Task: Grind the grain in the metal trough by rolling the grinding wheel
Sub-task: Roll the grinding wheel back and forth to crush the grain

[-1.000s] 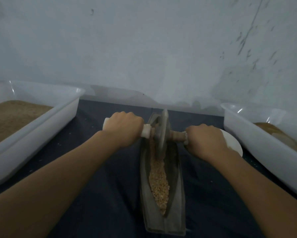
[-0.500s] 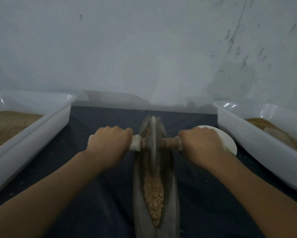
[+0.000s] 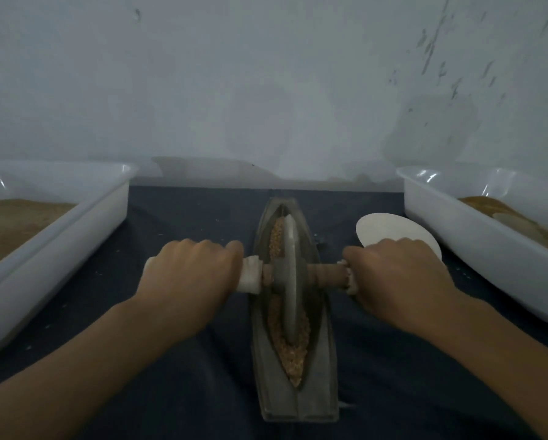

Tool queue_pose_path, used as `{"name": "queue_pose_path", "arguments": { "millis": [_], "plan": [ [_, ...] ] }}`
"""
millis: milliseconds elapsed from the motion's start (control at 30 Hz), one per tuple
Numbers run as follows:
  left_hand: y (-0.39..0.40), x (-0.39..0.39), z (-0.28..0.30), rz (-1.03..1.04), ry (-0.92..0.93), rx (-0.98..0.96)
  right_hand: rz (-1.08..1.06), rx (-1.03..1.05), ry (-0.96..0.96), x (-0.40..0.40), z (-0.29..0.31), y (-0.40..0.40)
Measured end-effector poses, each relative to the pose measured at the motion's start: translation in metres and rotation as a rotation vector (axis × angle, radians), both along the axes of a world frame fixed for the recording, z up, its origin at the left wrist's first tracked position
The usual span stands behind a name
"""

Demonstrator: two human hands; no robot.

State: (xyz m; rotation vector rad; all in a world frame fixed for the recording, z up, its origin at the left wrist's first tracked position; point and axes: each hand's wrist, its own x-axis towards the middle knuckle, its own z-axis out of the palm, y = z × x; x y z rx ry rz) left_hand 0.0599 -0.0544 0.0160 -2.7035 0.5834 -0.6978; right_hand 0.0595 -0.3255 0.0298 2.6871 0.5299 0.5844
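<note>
A pale wall [image 3: 266, 74] fills the top half of the view, and below it a dark tabletop [image 3: 187, 217] runs toward you. Two large white tubs sit on it: the left tub [image 3: 76, 223] holds brown meal, and the right tub [image 3: 456, 230] holds a darker brown heap, though the dim light makes it hard to say just what that is.

Straight ahead of you, between your forearms, lies the metal trough [image 3: 298, 398], long and boat-shaped, pointing away from you. A strip of tan grain [image 3: 293, 357] runs along its groove. The grinding wheel [image 3: 288, 277] stands upright on its edge in the groove, near the middle of the trough, with grain showing both ahead of it and behind it.

Your left hand [image 3: 190, 277] is curled tightly round the white-wrapped left end of the axle [image 3: 325, 276], and your right hand [image 3: 399, 281] is wrapped round the right end in the same way. A small white dish [image 3: 390, 227] rests just behind your right hand.

The wheel looks heavy and rigid, so it will likely crush by its own weight. Hold both handle ends evenly; uneven pressure could tip the disc sideways against the trough wall. The loose grain may spill out.
</note>
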Motion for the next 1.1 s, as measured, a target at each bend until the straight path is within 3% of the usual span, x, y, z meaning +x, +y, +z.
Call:
{"name": "queue_pose_path", "arguments": {
  "millis": [300, 533, 633, 933, 1100],
  "plan": [
    [-0.016, 0.065, 0.008, 0.132, 0.029, -0.086, -0.092, 0.093, -0.053, 0.072, 0.001, 0.015],
    [-0.007, 0.02, 0.008, 0.06, 0.078, -0.035, 0.002, 0.084, 0.059, 0.019, 0.0, 0.003],
    [-0.001, 0.002, 0.003, 0.037, 0.045, 0.0, 0.034, 0.025, -0.008, -0.001, -0.003, -0.003],
    [-0.012, 0.065, 0.005, 0.127, 0.073, -0.127, -0.077, 0.053, -0.005, 0.066, 0.011, 0.019],
    [-0.01, 0.052, 0.007, 0.101, 0.108, -0.105, -0.066, 0.057, 0.043, 0.055, 0.009, 0.016]
  ]
}}
